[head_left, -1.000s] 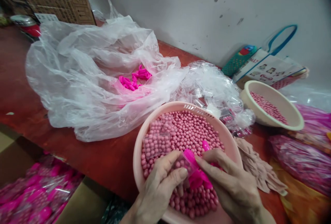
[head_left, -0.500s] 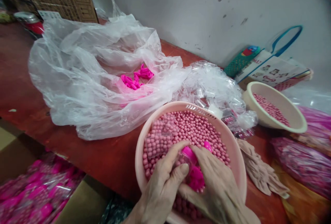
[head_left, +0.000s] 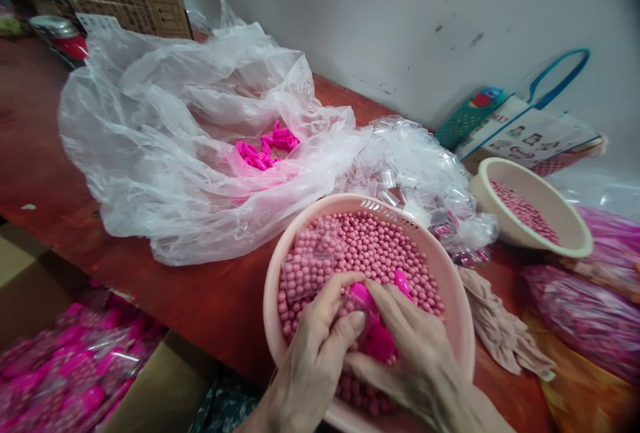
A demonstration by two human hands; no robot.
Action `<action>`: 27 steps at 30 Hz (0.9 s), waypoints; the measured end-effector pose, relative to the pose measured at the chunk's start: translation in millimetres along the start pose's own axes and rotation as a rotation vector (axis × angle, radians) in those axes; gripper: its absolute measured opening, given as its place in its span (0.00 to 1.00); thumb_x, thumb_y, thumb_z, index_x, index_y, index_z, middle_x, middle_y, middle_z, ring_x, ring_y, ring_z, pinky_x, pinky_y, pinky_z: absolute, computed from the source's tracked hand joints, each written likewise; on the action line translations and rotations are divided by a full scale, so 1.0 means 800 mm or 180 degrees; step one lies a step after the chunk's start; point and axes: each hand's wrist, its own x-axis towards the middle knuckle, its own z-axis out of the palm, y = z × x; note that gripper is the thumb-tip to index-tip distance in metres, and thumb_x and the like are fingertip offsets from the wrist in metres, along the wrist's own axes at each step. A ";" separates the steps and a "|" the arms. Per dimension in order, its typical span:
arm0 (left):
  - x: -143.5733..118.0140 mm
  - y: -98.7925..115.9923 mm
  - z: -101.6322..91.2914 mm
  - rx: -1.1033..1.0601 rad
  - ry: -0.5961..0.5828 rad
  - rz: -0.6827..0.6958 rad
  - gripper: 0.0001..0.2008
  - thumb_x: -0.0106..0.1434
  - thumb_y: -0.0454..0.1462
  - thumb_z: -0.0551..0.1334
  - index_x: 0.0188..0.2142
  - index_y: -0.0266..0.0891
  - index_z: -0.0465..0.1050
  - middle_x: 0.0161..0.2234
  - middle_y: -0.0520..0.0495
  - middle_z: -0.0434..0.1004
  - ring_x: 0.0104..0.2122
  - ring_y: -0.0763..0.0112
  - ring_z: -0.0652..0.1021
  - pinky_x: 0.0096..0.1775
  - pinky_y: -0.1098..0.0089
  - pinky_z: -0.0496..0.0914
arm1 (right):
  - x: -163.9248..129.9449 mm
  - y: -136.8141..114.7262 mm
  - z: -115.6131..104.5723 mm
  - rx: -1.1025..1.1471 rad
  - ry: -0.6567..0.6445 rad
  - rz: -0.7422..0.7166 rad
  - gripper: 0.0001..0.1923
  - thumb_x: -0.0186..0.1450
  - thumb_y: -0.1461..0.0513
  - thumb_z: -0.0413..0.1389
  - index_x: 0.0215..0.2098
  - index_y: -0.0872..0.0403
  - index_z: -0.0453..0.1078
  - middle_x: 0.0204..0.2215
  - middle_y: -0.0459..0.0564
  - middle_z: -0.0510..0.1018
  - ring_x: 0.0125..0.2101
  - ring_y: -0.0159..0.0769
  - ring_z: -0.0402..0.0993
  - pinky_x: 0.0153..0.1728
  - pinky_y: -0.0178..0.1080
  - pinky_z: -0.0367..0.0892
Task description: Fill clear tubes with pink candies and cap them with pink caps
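In the head view both my hands work over a pale pink basin filled with pink beads. My left hand is closed, thumb and fingers curled around a small clear plastic packet with beads in it, partly hidden by the fingers. My right hand presses from the other side, its fingers around a bright magenta plastic piece. Which part is inside the packet I cannot tell. Another magenta piece lies on the beads beyond my right hand. Clear packets of beads rest at the basin's left side.
A big translucent bag holding magenta pieces spreads at the back left. Behind the basin lies a heap of clear packets. To the right are a cream bowl of beads and a beige cloth. A carton with filled packs stands lower left.
Both hands stay at the same spot, with only slight finger movement around the packet and magenta piece. The whole view has shifted a little.
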 end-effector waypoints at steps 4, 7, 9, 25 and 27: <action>0.003 -0.001 -0.002 -0.0273 -0.0226 -0.0260 0.23 0.65 0.42 0.56 0.60 0.47 0.59 0.43 0.47 0.77 0.41 0.62 0.76 0.44 0.66 0.70 | 0.010 0.010 -0.035 0.2149 -0.0122 0.1907 0.20 0.61 0.58 0.62 0.49 0.53 0.67 0.40 0.54 0.78 0.35 0.40 0.78 0.33 0.36 0.77; 0.002 0.000 -0.003 -0.0085 -0.0122 -0.0236 0.24 0.64 0.42 0.58 0.59 0.46 0.62 0.49 0.45 0.74 0.49 0.56 0.72 0.50 0.62 0.67 | 0.018 0.010 -0.043 0.2731 0.0408 0.2554 0.12 0.58 0.59 0.64 0.38 0.54 0.71 0.28 0.48 0.78 0.24 0.34 0.77 0.23 0.30 0.75; -0.001 -0.001 -0.003 0.0005 -0.0043 -0.0252 0.23 0.63 0.42 0.59 0.58 0.47 0.63 0.55 0.46 0.70 0.55 0.53 0.67 0.55 0.59 0.62 | 0.021 0.007 -0.037 0.2381 0.0477 0.2291 0.09 0.61 0.59 0.62 0.39 0.53 0.73 0.28 0.47 0.79 0.24 0.34 0.77 0.24 0.31 0.75; -0.009 -0.013 -0.003 0.0502 0.0384 -0.0388 0.22 0.64 0.45 0.56 0.58 0.49 0.66 0.52 0.45 0.71 0.55 0.51 0.66 0.59 0.54 0.54 | 0.018 0.000 0.006 -0.1039 -0.0474 -0.0929 0.37 0.66 0.59 0.46 0.65 0.71 0.36 0.35 0.65 0.74 0.37 0.53 0.74 0.31 0.44 0.74; -0.009 -0.013 -0.002 0.0577 0.0465 -0.0299 0.21 0.64 0.44 0.55 0.57 0.48 0.67 0.51 0.46 0.72 0.54 0.50 0.67 0.59 0.52 0.54 | 0.017 0.002 0.009 -0.1056 -0.0570 -0.0953 0.37 0.66 0.60 0.45 0.65 0.71 0.34 0.37 0.66 0.74 0.38 0.52 0.74 0.32 0.43 0.74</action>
